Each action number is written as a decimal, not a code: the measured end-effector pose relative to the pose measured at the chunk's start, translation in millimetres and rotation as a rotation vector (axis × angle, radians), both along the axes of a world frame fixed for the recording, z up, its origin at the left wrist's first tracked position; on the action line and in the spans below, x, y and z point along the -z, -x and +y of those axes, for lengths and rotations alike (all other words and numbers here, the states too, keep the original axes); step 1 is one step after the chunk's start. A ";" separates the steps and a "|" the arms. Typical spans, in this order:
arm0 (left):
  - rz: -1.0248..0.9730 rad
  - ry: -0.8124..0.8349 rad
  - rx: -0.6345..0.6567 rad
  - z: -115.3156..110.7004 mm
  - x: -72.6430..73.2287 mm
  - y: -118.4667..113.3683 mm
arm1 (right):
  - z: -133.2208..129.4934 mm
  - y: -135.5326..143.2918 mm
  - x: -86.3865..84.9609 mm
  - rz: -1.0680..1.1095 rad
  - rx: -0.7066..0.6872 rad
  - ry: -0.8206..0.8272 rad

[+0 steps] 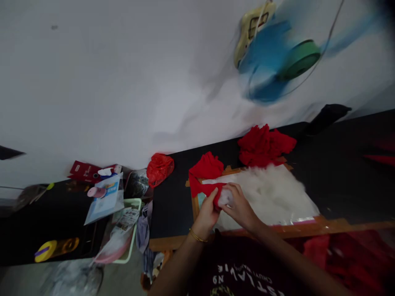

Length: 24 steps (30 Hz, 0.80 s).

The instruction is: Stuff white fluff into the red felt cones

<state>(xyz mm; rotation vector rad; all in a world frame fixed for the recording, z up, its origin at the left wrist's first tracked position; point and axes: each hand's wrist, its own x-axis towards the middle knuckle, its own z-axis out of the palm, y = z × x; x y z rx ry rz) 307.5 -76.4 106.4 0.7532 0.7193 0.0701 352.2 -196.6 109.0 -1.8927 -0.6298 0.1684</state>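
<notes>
My left hand [208, 213] is closed around the open end of a red fabric piece [206, 169], whose rest trails away over the table. In my right hand [240, 205] is a tuft of white stuffing [226, 197], pinched at the mouth of the red fabric. Part of the tuft is hidden by my fingers. A wide heap of the same white fluff [271, 189] spreads over the table just to the right of my hands. Behind it lies a pile of red fabric [262, 144].
A red plastic bag [159, 167] sits at the table's left back corner. Further left are a green-rimmed basket [133, 234], a yellow-lidded bottle [55, 248] and a pink-capped item [96, 192]. A blurred blue fan [271, 57] hangs above. More red fabric [348, 255] lies at the lower right.
</notes>
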 end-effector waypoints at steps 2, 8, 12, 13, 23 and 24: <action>0.039 0.039 -0.012 -5.4 8.2 0.2 | 2.1 2.9 -3.7 0.024 -0.007 -0.009; 0.067 -0.052 -0.170 9.7 17.1 -1.8 | -18.1 -4.7 -8.3 0.332 0.058 -0.143; 0.102 0.027 -0.178 38.3 4.0 2.1 | -56.1 -50.6 17.2 0.327 0.281 0.003; 0.112 0.067 -0.165 42.8 -0.1 3.7 | -65.0 -65.2 26.0 0.244 0.290 0.064; 0.074 0.212 -0.033 23.1 -19.9 1.7 | -14.5 -49.7 2.3 -0.116 -0.058 0.087; 0.074 0.199 0.009 20.0 -20.9 1.0 | -2.3 -44.2 -3.0 -0.089 -0.071 0.097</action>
